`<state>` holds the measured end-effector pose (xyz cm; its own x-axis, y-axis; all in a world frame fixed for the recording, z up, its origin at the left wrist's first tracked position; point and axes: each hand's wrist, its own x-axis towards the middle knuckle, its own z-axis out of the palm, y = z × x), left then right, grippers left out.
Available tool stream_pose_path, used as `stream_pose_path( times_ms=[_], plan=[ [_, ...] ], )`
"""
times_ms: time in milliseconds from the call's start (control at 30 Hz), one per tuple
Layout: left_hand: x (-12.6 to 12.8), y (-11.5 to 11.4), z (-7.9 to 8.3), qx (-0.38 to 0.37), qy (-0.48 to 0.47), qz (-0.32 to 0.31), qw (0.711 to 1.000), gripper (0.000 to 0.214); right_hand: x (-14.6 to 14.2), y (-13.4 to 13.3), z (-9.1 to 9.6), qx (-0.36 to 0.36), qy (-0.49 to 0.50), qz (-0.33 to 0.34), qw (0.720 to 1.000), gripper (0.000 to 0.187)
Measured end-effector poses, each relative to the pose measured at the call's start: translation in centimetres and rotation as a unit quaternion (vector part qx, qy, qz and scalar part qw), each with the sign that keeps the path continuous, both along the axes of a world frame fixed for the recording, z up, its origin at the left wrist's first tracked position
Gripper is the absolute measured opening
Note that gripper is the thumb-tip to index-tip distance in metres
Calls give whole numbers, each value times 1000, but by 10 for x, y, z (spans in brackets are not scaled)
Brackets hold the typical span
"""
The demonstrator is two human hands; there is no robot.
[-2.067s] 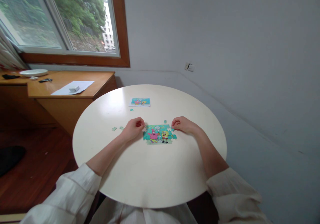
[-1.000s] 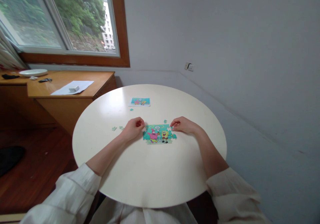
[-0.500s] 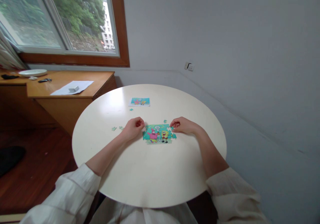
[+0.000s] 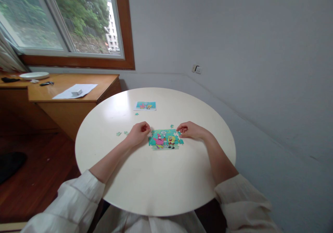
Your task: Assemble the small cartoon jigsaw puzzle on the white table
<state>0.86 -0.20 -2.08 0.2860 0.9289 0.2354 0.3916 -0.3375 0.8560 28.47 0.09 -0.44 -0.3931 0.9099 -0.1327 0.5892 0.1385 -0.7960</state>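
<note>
A partly joined jigsaw puzzle [image 4: 163, 140] with cartoon figures on a teal ground lies flat on the round table, its left and right edges uneven. My left hand [image 4: 139, 132] rests at the puzzle's upper left corner with fingers curled together; whatever they may hold is hidden. At the upper right edge, the fingertips of my right hand [image 4: 191, 130] close around a small teal puzzle piece [image 4: 179, 134]. Just above the puzzle, near the right fingers, lies a loose piece [image 4: 172, 126]. Other loose pieces [image 4: 119, 134] lie left of my left hand.
The white round table [image 4: 161, 181] fills the middle. Toward its far side lie a picture card [image 4: 145, 105] with the same cartoon and a single puzzle piece [image 4: 136, 114]. A wooden desk [image 4: 106, 84] at the left holds a paper sheet [image 4: 65, 93] and a white plate [image 4: 34, 75].
</note>
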Motion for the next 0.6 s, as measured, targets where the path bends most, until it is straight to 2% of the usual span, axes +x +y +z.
stream_pose_path(
  times_ms=[200,600],
  plan=[
    [-1,1,-2,3,-6,-2,1000,11,4,1,0,-25,18,-17,999,32],
    [-1,2,-3,11,3,-3,1000,9,4,3,-4,-5,-2,-11,1000,31]
  ],
)
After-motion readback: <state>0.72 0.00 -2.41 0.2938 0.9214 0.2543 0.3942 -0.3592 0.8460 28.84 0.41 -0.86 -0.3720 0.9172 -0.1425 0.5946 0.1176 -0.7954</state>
